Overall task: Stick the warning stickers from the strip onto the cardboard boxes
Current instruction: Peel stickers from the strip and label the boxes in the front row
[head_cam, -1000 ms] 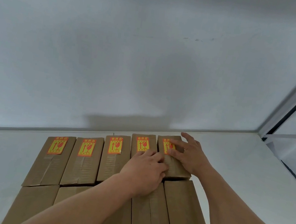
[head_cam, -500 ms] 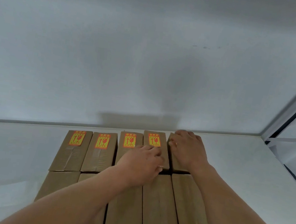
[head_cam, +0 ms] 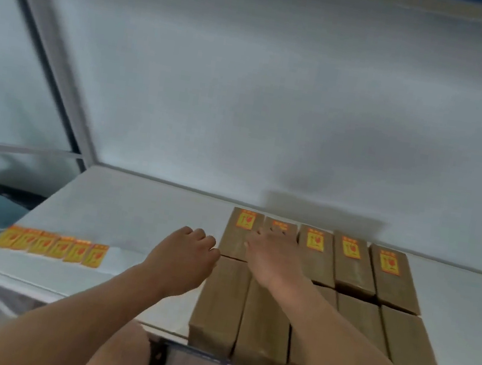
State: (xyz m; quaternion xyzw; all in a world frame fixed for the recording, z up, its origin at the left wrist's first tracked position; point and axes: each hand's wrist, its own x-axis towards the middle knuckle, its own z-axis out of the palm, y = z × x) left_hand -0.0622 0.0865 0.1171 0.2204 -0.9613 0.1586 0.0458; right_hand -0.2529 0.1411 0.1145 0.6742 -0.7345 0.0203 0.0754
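Two rows of brown cardboard boxes stand side by side on the right of the white table. Each far-row box [head_cam: 351, 270] carries a yellow and red warning sticker [head_cam: 315, 240] at its far end. The near-row boxes [head_cam: 263, 320] show bare tops. My right hand [head_cam: 272, 256] lies flat on the second far box from the left and partly covers its sticker. My left hand [head_cam: 185, 255] hovers with curled fingers just left of the boxes and holds nothing. The sticker strip [head_cam: 52, 246], with several stickers, lies on the table to the left.
The white table [head_cam: 140, 217] ends at a grey wall behind the boxes. Its left edge lies just beyond the strip, with a slanted metal post [head_cam: 63, 68] rising from the far left corner. My knee [head_cam: 120, 352] shows below the front edge.
The view has swung left, bringing the sticker strip into sight. My left hand came off the boxes toward the left. My right hand shifted from the rightmost far box to the second from the left.
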